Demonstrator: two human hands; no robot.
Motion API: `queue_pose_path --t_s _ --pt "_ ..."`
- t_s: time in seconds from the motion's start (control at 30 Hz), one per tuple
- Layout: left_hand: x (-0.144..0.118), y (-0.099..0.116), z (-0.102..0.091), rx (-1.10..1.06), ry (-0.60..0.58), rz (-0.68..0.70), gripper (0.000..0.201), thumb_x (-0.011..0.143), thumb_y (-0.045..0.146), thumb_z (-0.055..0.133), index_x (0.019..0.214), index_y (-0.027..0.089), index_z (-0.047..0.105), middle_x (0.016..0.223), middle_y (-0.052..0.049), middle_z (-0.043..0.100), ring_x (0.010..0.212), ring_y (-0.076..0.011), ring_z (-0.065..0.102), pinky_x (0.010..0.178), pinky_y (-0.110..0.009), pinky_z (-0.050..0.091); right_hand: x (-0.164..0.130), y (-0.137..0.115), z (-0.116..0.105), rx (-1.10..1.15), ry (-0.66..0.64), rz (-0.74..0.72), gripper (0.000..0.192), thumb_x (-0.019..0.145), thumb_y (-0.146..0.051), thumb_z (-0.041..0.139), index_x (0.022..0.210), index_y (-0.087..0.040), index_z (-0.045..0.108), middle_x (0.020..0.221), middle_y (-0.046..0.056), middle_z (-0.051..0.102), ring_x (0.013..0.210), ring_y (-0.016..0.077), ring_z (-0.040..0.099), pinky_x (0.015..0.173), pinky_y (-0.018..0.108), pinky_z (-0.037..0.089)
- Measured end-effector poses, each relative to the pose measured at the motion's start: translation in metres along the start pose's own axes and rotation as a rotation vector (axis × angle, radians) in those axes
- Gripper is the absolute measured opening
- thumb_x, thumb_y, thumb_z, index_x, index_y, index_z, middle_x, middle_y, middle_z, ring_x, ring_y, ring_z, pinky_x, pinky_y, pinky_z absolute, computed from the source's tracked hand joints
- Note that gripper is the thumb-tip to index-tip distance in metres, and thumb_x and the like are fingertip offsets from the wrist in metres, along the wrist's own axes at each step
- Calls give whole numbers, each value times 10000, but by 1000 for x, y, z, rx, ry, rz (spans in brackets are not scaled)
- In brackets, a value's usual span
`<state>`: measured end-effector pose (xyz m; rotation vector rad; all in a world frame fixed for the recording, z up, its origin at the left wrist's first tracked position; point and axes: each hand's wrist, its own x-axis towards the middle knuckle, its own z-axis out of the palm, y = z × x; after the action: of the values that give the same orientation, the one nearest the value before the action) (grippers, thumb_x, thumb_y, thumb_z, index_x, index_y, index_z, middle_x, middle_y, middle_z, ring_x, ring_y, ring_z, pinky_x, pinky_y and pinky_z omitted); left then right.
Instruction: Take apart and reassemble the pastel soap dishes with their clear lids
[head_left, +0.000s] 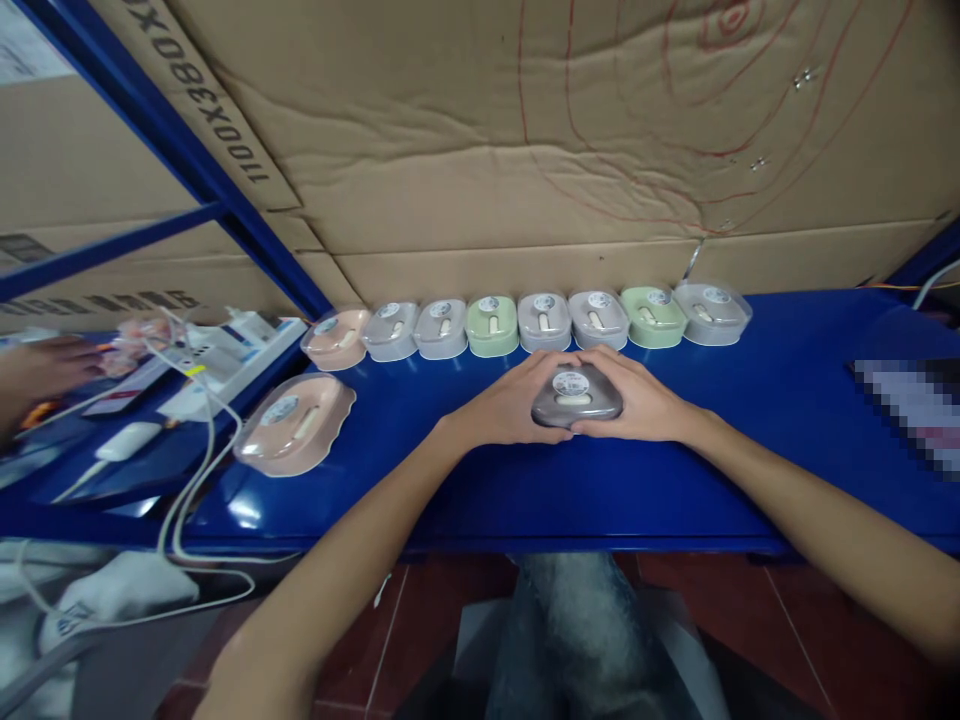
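Two hands on my feed, one dark grey box (600,408) between them: left hand (510,400) cupped round one side, right hand (637,400) round the other, both partly closed to the box's width, fingers along the far edge, thumbs meeting near the front edge. Box sits centred in that ring, label and pale handle facing up; can't tell from my end whether its underside touches the blue table (540,500) or floats just above. Two-sided hold probably there to keep lid and body together and level; palms leave the top uncovered. Just beyond the fingertips, a row of eight lidded boxes (493,325) runs along the back edge: peach, two grey, green, two grey, green, grey. I'd guess they're set back side by side to stay out of the hands' way, handles in view. Nearer and left, apart from the row, one more peach box (319,440), label up. Past it, white cables (214,440) and a power strip (232,370), likely pushed aside to that end; another person's hand (52,365) is among the clutter there. Cardboard (450,190) walls the back.
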<state>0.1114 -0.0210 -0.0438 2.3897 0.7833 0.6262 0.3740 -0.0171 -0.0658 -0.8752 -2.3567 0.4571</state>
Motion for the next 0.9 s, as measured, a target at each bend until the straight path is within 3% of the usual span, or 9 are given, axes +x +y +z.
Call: queue_pose_path --t_s 0.37,0.57,0.67,0.77,0.9 --pt "1 -3 2 8 43 -27 915 746 495 979 1497 319 486 1565 -102 582 1403 -379 612 1162 -566 525 3 0 2 77 83 46 795 747 -626 934 1417 -289 669 1328 118 756 1188 385 744 1024 574 598" --pt "1 -5 2 -12 58 -84 1188 666 556 1028 1626 324 367 1563 -146 596 1448 -433 591 1194 -636 486 3 8 -1 309 118 93 717 746 -590 947 1359 -287 731 1380 102 776 1280 385 733 1127 588 570" --pt "0 -10 1 -24 64 -88 1353 639 594 1037 1708 315 256 1566 -173 592 1457 -447 583 1205 -648 469 3 14 -13 433 163 162 662 787 -582 926 1350 -286 741 1408 97 768 1282 369 736 1152 591 566" --pt "0 -16 2 -16 53 -106 1443 643 644 1023 1755 296 171 1555 -194 594 1460 -449 573 1221 -663 443 -1 18 -34 418 152 207 640 814 -587 907 1352 -279 748 1386 100 778 1202 352 765 1120 593 592" --pt "-1 -15 2 44 22 -98 1290 696 693 977 1720 281 310 1651 -191 518 1526 -448 506 1270 -635 404 -25 22 -67 205 112 207 669 819 -588 904 1397 -295 737 1410 79 773 1302 369 723 1185 592 552"
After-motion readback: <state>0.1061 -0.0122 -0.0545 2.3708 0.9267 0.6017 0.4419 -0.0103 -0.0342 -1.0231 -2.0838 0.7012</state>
